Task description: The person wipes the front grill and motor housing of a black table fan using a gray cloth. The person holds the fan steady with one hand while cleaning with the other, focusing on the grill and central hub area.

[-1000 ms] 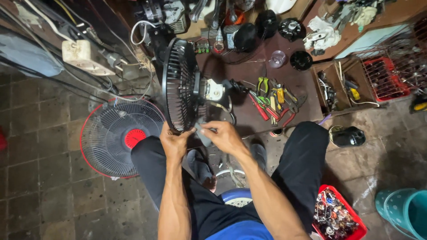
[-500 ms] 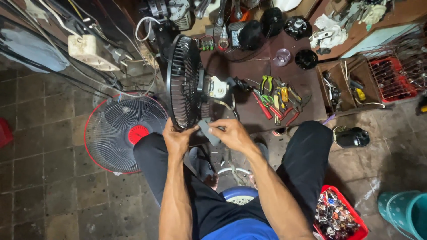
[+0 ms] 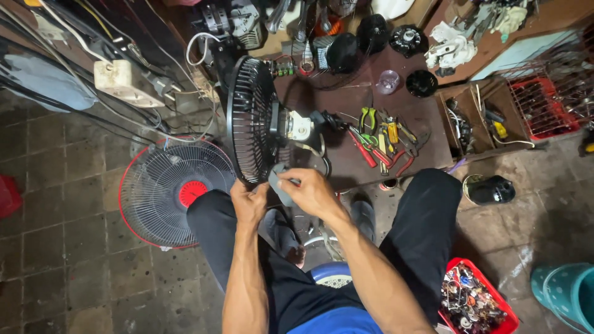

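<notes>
I see my left hand (image 3: 249, 203) closed against the bottom edge of the black fan guard (image 3: 250, 120), fingers curled together on its rim. My right hand (image 3: 311, 192) sits just beside it, fingers pinched on a small grey piece (image 3: 278, 182) at the base of the guard; I cannot tell exactly what that piece is. The guard stands upright on edge, directly above both sets of fingers, with the pale motor block (image 3: 299, 127) fixed to its right face.

Past my right fingers, further out on the dark workboard (image 3: 414, 124), lies a cluster of pliers and screwdrivers (image 3: 380, 139) with red, green and yellow handles. To the left of my left fingers, flat on the tiled floor (image 3: 55, 204), lies a red-rimmed fan grille (image 3: 167, 192) with a red centre cap. Well to the right of my right fingers sits a black domed cover (image 3: 490, 190) on the floor. Below my right forearm, near my knee, is a red tray of small metal parts (image 3: 473, 300). A teal bucket (image 3: 569, 294) stands at the far right edge.
</notes>
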